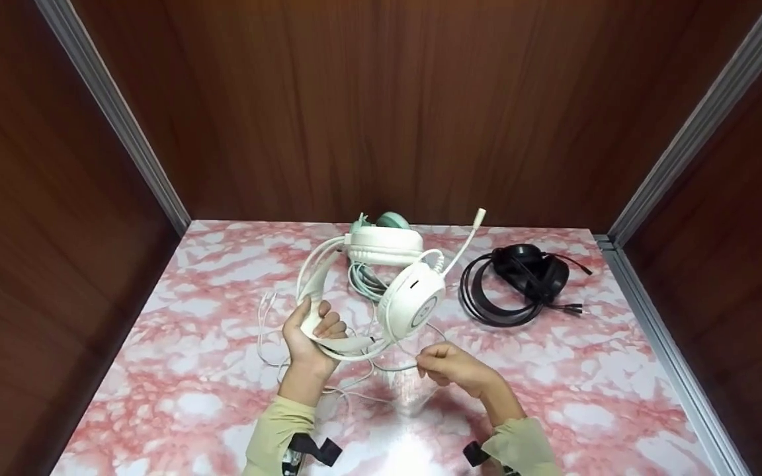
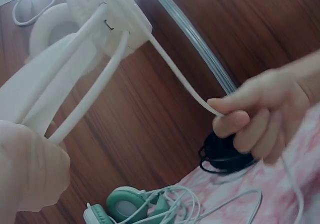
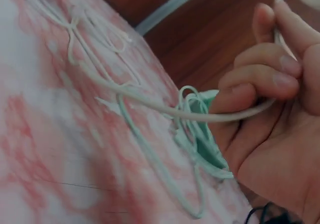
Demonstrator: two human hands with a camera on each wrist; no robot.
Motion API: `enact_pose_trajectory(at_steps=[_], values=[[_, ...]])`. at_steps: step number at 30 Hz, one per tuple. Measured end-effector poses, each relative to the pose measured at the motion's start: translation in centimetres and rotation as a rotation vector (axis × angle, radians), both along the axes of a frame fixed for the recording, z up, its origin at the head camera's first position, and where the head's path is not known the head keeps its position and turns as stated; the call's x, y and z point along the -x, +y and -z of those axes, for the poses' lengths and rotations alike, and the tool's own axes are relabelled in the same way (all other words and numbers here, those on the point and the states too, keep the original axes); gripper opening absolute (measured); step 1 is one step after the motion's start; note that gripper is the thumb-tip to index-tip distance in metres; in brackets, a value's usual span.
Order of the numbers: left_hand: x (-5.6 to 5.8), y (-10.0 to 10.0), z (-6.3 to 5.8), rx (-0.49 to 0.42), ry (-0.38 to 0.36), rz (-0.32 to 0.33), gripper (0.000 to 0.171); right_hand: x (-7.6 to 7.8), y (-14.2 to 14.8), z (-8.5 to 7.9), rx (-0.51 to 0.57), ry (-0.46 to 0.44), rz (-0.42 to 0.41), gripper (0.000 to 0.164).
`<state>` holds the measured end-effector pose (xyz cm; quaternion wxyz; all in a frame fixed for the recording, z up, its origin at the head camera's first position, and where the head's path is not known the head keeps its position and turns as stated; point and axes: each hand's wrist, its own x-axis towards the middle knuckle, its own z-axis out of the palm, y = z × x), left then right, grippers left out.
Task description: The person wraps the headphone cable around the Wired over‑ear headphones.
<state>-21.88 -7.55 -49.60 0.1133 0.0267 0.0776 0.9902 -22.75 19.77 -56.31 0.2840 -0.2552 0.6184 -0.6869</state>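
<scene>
A white headset with a boom microphone is held up above the table, its headband gripped by my left hand. In the left wrist view the headband's twin rods run from that hand up to an ear cup. My right hand pinches the headset's white cable between thumb and forefinger, below and to the right of the ear cups. The right wrist view shows more of this cable passing through the curled fingers and trailing to the table.
Behind the white headset lies a green headset with a bundled cable, partly hidden. A black headset with a coiled cord rests at the right. Loose white cable spreads over the pink marbled table. Brown wooden panels enclose the table.
</scene>
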Motion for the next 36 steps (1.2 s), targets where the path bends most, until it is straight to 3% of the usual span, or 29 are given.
enact_pose_trajectory(at_steps=[5, 9, 14, 18, 21, 25, 30, 36], values=[[0.0, 0.3, 0.5, 0.012, 0.032, -0.136, 0.037, -0.6, -1.3, -1.2, -0.075, 0.071, -0.018, 0.039], [-0.3, -0.1, 0.9, 0.024, 0.038, -0.190, 0.037, -1.3, -1.9, -0.2, -0.138, -0.018, 0.043, 0.038], [-0.7, -1.9, 1.2, -0.029, 0.105, -0.072, 0.035, -0.6, -0.4, 1.5, -0.119, -0.148, 0.137, 0.033], [-0.6, -2.9, 1.3, -0.130, 0.171, 0.104, 0.038, 0.8, 1.0, 1.7, -0.144, -0.105, 0.146, 0.032], [-0.3, -3.6, 1.4, -0.167, 0.193, 0.197, 0.040, 1.9, 2.1, 0.9, -0.161, -0.088, 0.177, 0.030], [0.0, -4.9, 1.3, -0.145, 0.252, 0.231, 0.037, 3.7, 3.9, -0.6, -0.184, -0.060, 0.217, 0.031], [0.5, -5.8, 1.0, -0.065, 0.284, 0.246, 0.035, 6.3, 6.3, -1.9, -0.302, 0.094, 0.246, 0.030], [0.7, -6.0, 1.8, -0.024, 0.313, 0.284, 0.035, 7.2, 7.9, -2.7, -0.416, 0.250, 0.200, 0.033]])
